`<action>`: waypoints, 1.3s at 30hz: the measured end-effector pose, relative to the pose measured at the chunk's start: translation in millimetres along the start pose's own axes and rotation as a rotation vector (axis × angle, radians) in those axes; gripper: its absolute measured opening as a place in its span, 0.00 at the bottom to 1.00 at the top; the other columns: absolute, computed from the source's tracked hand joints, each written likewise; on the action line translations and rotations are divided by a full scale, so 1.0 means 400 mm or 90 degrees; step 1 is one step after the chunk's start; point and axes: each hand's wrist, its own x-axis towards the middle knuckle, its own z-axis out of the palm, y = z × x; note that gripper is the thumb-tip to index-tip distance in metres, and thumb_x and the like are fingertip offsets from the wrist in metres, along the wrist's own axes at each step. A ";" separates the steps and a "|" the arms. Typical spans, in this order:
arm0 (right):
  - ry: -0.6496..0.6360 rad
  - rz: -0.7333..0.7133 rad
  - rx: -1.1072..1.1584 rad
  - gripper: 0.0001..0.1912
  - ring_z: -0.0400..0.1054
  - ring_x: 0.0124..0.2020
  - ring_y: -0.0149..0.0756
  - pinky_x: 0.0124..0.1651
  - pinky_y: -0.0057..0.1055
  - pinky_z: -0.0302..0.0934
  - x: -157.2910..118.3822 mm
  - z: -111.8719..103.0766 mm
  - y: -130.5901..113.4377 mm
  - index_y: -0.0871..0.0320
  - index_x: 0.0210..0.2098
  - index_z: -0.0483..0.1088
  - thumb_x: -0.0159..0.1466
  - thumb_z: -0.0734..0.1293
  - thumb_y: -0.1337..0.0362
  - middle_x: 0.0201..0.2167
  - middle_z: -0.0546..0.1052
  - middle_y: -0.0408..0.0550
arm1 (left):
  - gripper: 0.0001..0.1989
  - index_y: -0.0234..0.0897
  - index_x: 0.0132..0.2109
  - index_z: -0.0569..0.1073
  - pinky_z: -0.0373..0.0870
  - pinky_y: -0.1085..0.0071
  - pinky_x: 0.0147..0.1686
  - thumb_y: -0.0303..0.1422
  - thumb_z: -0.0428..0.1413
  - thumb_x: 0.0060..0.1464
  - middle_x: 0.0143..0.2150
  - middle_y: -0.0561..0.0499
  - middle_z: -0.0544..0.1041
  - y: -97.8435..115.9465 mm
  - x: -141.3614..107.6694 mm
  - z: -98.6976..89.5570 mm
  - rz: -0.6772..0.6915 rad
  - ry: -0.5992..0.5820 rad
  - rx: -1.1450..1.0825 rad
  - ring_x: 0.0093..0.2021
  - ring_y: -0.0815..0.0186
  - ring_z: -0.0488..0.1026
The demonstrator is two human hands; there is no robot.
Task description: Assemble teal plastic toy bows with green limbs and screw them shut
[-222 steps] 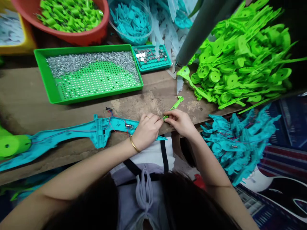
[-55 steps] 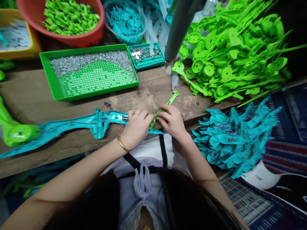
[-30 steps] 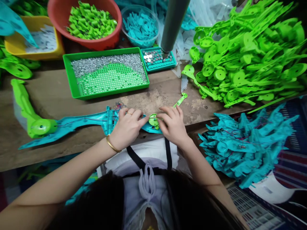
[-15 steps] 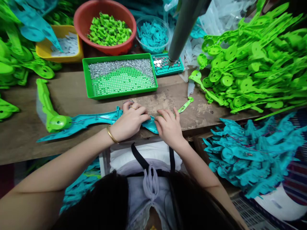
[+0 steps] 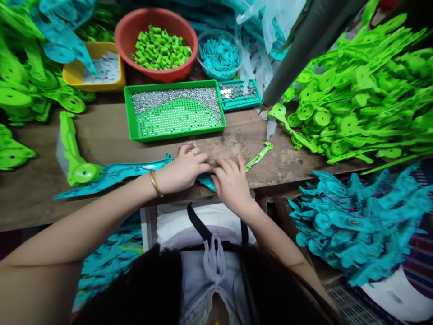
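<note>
A long blue plastic part (image 5: 135, 169) lies along the table's front edge, with a green arm-shaped piece (image 5: 82, 171) joined at its left end. My left hand (image 5: 185, 169) is closed over the blue part's right portion, fingers bent and pressed down on it. Close beside it, my right hand (image 5: 233, 184) has its fingers curled at the blue part's right end. The fingertips of both hands almost meet, and what lies beneath them is hidden. A thin light-green strip (image 5: 259, 157) sticks out beyond my right hand.
Behind the hands stand a green tray of metal screws (image 5: 176, 132), a small teal tray (image 5: 241, 106), a red bowl (image 5: 155, 74), a clear bowl (image 5: 219, 74) and a yellow container (image 5: 93, 85). A grey pole (image 5: 301, 49) slants down. Green parts (image 5: 358, 104) and blue parts (image 5: 358, 221) are heaped right.
The view has shifted slightly, so the trays and bowls appear a little further right. Both hands remain at the blue part, and my right hand sits slightly closer to my left.
</note>
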 end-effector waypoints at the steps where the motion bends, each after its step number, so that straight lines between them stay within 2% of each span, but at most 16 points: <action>1: -0.003 0.006 0.005 0.09 0.66 0.55 0.45 0.67 0.55 0.47 0.001 0.005 -0.004 0.57 0.42 0.72 0.69 0.61 0.64 0.53 0.75 0.54 | 0.20 0.41 0.42 0.78 0.54 0.48 0.55 0.21 0.44 0.54 0.41 0.44 0.75 -0.002 0.000 -0.001 0.006 -0.006 -0.010 0.45 0.55 0.67; 7: -0.028 0.008 0.050 0.09 0.67 0.54 0.43 0.67 0.52 0.47 -0.002 0.017 0.001 0.57 0.40 0.72 0.69 0.60 0.64 0.51 0.76 0.52 | 0.19 0.41 0.44 0.77 0.54 0.52 0.53 0.20 0.45 0.54 0.40 0.46 0.75 -0.032 -0.019 0.003 0.034 0.012 -0.053 0.44 0.56 0.66; 14: -0.063 -0.074 0.044 0.09 0.66 0.55 0.43 0.67 0.52 0.44 0.002 0.007 0.020 0.56 0.41 0.73 0.69 0.61 0.64 0.53 0.75 0.51 | 0.22 0.45 0.44 0.78 0.54 0.57 0.49 0.19 0.46 0.53 0.40 0.48 0.74 -0.072 -0.036 0.026 0.099 0.045 -0.139 0.43 0.59 0.66; 20: -0.070 -0.027 0.042 0.10 0.66 0.52 0.41 0.65 0.46 0.47 0.008 0.010 0.013 0.56 0.40 0.74 0.69 0.60 0.64 0.49 0.76 0.50 | 0.20 0.45 0.42 0.80 0.55 0.59 0.48 0.22 0.46 0.57 0.39 0.48 0.73 -0.082 -0.034 0.047 0.074 0.055 -0.190 0.42 0.62 0.68; 24: -0.087 -0.014 0.049 0.09 0.65 0.50 0.41 0.62 0.42 0.50 0.017 0.005 0.014 0.56 0.39 0.73 0.68 0.61 0.64 0.47 0.76 0.49 | 0.19 0.45 0.44 0.80 0.56 0.56 0.48 0.26 0.45 0.59 0.40 0.46 0.73 -0.068 -0.046 0.050 0.077 0.086 -0.111 0.42 0.59 0.67; 28: -0.098 -0.012 0.045 0.09 0.65 0.48 0.41 0.59 0.41 0.52 0.019 0.004 0.015 0.56 0.38 0.73 0.68 0.62 0.63 0.44 0.77 0.48 | 0.15 0.43 0.47 0.78 0.58 0.50 0.50 0.38 0.50 0.61 0.45 0.42 0.73 -0.042 -0.071 0.050 0.087 0.132 0.000 0.44 0.54 0.67; 31: -0.090 -0.031 0.013 0.09 0.65 0.48 0.42 0.59 0.42 0.52 0.017 0.009 0.003 0.57 0.39 0.73 0.68 0.61 0.64 0.44 0.77 0.48 | 0.17 0.43 0.48 0.77 0.59 0.48 0.50 0.46 0.53 0.60 0.49 0.40 0.73 -0.026 -0.082 0.055 0.080 0.166 0.108 0.48 0.50 0.67; 34: -0.089 -0.025 -0.011 0.10 0.66 0.49 0.42 0.61 0.43 0.51 0.025 -0.001 -0.002 0.57 0.40 0.73 0.68 0.60 0.64 0.45 0.76 0.49 | 0.15 0.43 0.47 0.77 0.61 0.49 0.48 0.44 0.53 0.61 0.51 0.40 0.73 -0.010 -0.079 0.056 0.056 0.189 0.202 0.50 0.48 0.66; 36: -0.096 -0.009 0.006 0.10 0.67 0.49 0.42 0.61 0.44 0.52 0.043 -0.025 0.020 0.56 0.39 0.74 0.69 0.60 0.63 0.45 0.77 0.50 | 0.13 0.43 0.47 0.76 0.61 0.49 0.48 0.42 0.53 0.61 0.54 0.41 0.73 0.003 -0.074 0.050 0.030 0.197 0.245 0.53 0.47 0.66; 38: -0.061 0.066 0.023 0.12 0.68 0.48 0.43 0.58 0.43 0.56 0.072 -0.059 0.074 0.57 0.40 0.73 0.69 0.59 0.60 0.45 0.77 0.52 | 0.11 0.43 0.47 0.76 0.61 0.50 0.50 0.39 0.52 0.62 0.55 0.42 0.72 0.015 -0.069 0.043 0.018 0.203 0.276 0.54 0.48 0.66; 39: -0.017 0.135 0.018 0.13 0.68 0.48 0.44 0.56 0.42 0.59 0.089 -0.075 0.111 0.58 0.41 0.73 0.70 0.59 0.60 0.44 0.76 0.54 | 0.11 0.42 0.46 0.76 0.60 0.50 0.51 0.38 0.52 0.63 0.55 0.42 0.72 0.020 -0.068 0.039 0.017 0.206 0.288 0.55 0.49 0.66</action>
